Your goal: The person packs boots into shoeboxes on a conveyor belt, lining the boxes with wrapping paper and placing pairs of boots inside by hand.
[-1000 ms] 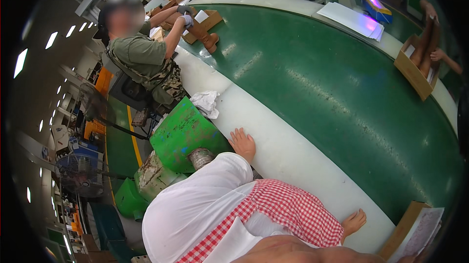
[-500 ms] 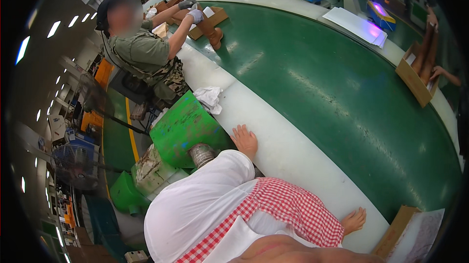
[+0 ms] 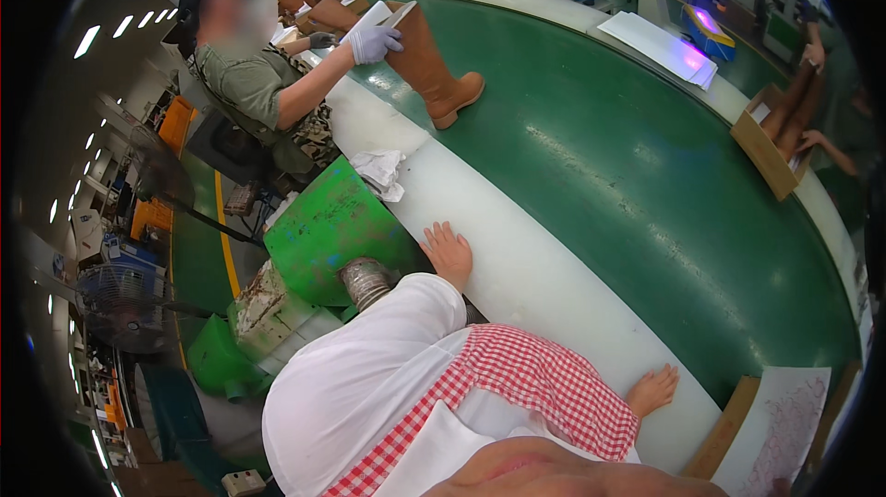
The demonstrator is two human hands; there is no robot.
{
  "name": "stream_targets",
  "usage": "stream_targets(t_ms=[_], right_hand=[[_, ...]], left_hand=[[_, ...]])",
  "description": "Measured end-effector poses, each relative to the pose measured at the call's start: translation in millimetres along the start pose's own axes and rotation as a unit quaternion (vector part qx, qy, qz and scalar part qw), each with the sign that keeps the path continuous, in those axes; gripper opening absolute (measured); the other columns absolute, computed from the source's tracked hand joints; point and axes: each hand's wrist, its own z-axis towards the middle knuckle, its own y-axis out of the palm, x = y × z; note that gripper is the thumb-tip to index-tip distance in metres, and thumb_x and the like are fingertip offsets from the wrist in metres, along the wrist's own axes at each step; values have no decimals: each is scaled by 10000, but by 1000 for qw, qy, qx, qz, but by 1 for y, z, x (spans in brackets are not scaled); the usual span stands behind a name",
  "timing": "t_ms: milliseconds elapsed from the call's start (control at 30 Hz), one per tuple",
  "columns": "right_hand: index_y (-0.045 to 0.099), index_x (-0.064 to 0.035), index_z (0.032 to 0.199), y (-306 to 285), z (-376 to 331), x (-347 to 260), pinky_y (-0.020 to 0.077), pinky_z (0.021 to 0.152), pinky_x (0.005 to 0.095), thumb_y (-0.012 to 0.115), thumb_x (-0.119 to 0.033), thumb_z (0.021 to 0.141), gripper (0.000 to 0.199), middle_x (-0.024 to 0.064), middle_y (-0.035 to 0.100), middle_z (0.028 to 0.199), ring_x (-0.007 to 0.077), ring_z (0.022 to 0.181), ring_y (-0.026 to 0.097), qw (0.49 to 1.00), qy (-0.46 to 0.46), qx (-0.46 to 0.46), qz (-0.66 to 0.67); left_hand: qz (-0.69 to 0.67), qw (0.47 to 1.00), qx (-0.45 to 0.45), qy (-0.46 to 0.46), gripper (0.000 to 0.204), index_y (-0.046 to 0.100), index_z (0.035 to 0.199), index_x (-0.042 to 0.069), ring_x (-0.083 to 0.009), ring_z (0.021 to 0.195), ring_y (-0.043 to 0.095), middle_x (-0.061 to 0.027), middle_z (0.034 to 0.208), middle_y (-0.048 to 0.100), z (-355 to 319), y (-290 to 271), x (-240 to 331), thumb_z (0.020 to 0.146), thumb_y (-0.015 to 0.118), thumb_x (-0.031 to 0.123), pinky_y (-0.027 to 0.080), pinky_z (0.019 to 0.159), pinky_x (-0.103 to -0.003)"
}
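Meanwhile, nothing is being gripped by the person's own hands: the left hand (image 3: pixel 448 251) is being rested flat on the white rim (image 3: pixel 517 257) of the conveyor, fingers lightly spread, and the right hand (image 3: pixel 653 389) is being laid on the same rim, fingers loosely together, just beside a flat cardboard piece (image 3: pixel 729 423) with patterned wrapping paper (image 3: pixel 784 423). Both are being kept where they lay a second ago. A crumpled white cloth (image 3: pixel 380 171) is lying further along the rim, above a green machine housing (image 3: pixel 328 229). Beyond it, the change is being made by a co-worker: a tall brown boot (image 3: pixel 429 59), lying low a second ago, is now being stood upright on the green belt (image 3: pixel 646 174) and steadied by a gloved hand (image 3: pixel 373 42). An open carton (image 3: pixel 764 154) is sitting at the far rim.
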Motion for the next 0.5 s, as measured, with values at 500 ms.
stream_targets(t_ms=[500], right_hand=[[536, -48, 1205, 30, 57, -51, 294, 998, 522, 483, -215, 925, 331, 127, 481, 1342, 297, 1235, 434, 980, -190, -8, 60]], left_hand=[[-10, 1000, 4, -14, 484, 411, 1327, 100, -353, 1358, 262, -127, 1426, 373, 2, 11, -4, 883, 486, 278, 177, 1095, -556]])
